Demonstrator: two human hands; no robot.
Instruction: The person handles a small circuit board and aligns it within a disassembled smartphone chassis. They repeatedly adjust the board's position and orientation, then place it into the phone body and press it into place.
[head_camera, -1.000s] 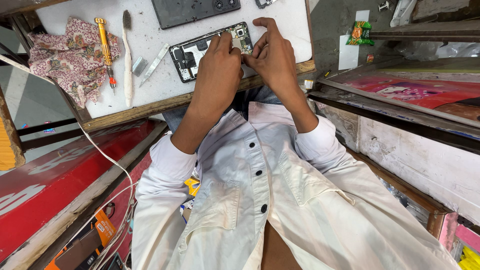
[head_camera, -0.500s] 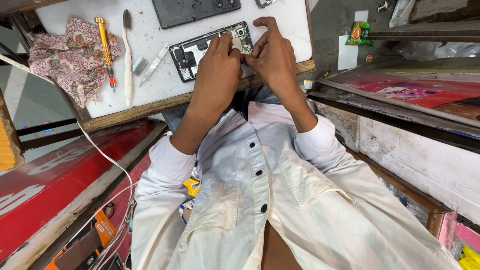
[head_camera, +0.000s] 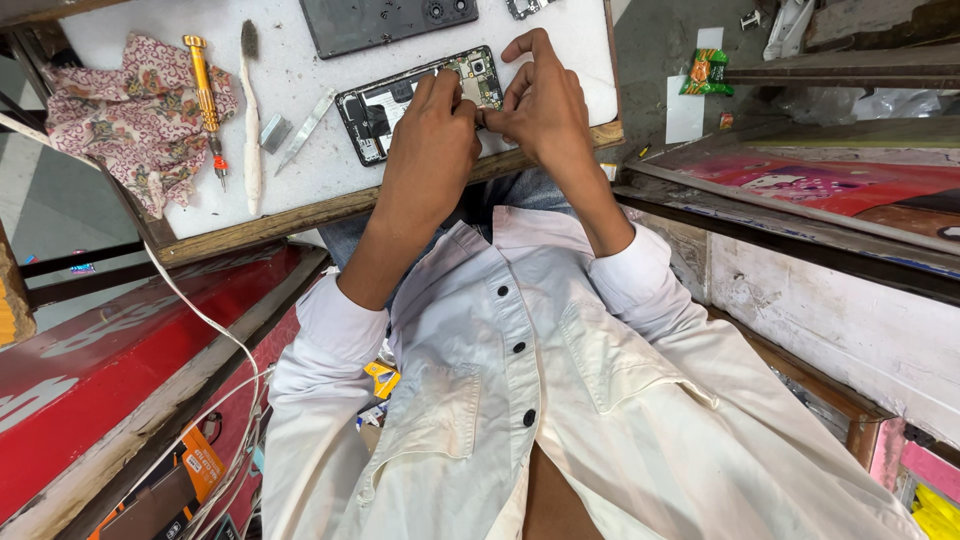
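Near the table's (head_camera: 300, 200) front edge, toward its right corner, lies an opened phone (head_camera: 400, 100), circuit board exposed. The left hand (head_camera: 435, 140) rests on it, fingers curled; the right hand (head_camera: 545, 105) pinches something tiny beside its camera end. Judged mid-disassembly; next calls for a steady, delicate lift.

On the table (head_camera: 560, 40) an opened phone (head_camera: 385, 105) lies near the front edge, with the left hand (head_camera: 435, 140) resting on its right part and the right hand (head_camera: 545, 105) just beside, fingertips meeting over the phone's right end. Behind the phone lies a detached back cover (head_camera: 385, 22). Left of the phone lie tweezers (head_camera: 305, 130) and a small blade (head_camera: 273, 132), then a brush (head_camera: 250, 115), then a screwdriver (head_camera: 205, 100) partly on a cloth (head_camera: 125, 115) at the table's left end. A snack packet (head_camera: 706, 72) lies on the floor, right of the table.
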